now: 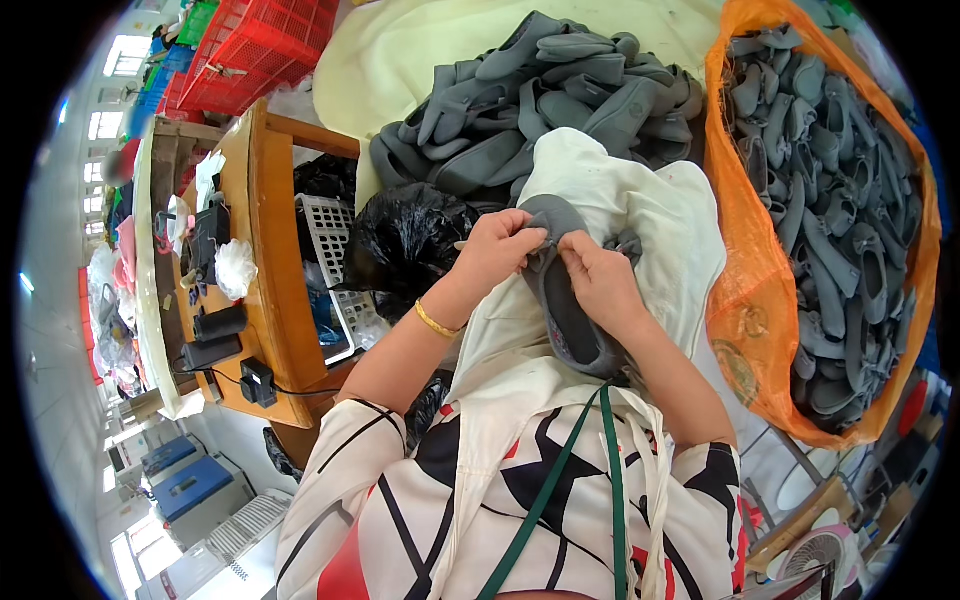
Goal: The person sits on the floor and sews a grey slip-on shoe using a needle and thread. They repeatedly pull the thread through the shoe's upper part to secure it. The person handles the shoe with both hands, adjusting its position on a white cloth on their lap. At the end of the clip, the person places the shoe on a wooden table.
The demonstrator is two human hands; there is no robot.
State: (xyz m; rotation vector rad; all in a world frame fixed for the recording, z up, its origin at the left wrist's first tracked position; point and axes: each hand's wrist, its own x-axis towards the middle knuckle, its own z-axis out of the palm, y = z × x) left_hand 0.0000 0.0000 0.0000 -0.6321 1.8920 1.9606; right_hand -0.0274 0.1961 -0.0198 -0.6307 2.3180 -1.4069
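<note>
A grey slip-on shoe (562, 300) lies over my lap, its toe pointing away from me and its opening facing up. My left hand (502, 242) pinches the shoe near the toe end of the opening. Opposite it, my right hand (603, 280) grips the right edge, thumb and fingers closed. Whatever small detail sits between the fingertips is hidden. Under the shoe a white cloth (655, 205) covers my legs. A bit of grey material (626, 244) shows just beyond my right hand.
A heap of grey shoes (540, 100) rests on pale yellow cloth (375, 50) ahead. To the right stands an orange sack (735, 310) full of similar shoes. At left are a black plastic bag (405, 240), a white crate (335, 235), a wooden table (245, 180) and red baskets (265, 55).
</note>
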